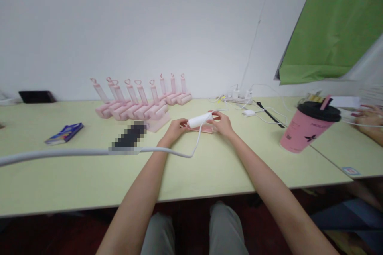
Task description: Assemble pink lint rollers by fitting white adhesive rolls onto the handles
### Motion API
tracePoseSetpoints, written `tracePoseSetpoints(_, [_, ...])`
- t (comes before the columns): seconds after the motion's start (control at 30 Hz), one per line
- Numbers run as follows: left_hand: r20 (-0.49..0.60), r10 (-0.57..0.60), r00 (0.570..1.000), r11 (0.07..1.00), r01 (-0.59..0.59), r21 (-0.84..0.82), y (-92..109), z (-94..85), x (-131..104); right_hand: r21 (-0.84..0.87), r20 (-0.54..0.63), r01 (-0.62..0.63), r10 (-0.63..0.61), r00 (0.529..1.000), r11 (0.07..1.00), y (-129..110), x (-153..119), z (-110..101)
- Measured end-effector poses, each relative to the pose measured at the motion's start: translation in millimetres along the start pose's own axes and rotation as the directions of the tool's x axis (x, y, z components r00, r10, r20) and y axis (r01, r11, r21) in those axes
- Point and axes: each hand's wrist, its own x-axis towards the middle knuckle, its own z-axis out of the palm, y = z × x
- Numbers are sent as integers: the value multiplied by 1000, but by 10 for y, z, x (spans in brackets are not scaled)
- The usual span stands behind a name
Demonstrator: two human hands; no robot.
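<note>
Between my two hands a white roll (198,121) lies slightly tilted, its right end higher. My left hand (176,130) closes its fingers on the roll's left end. At the other end, my right hand (223,123) has curled fingers and thumb on the roll. Just beneath it, on the table, is a pink shallow holder (206,129), partly hidden by the roll and my hands. A white cable (196,143) crosses in front of the roll. Behind my left hand stand several pink lint rollers (131,109), with upright handles ending in loops.
On the left lie a blue-purple packet (64,133) and a dark phone (37,96). A pink cup (309,129) with black lid stands at right. Cables run from a power strip (237,99) by the wall. Another person's hand (369,117) is at far right.
</note>
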Motion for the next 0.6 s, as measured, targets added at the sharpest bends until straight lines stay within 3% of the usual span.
tracePoseSetpoints(0.33, [10,-70,998,987,70,-146,120,87,8,119,37,-135,132,991,984,335,104,-22])
tracePoseSetpoints(0.6, [8,-62,998,990,63,-123,166,100,-16,227,121,-246,224,967,942,251,90,-80])
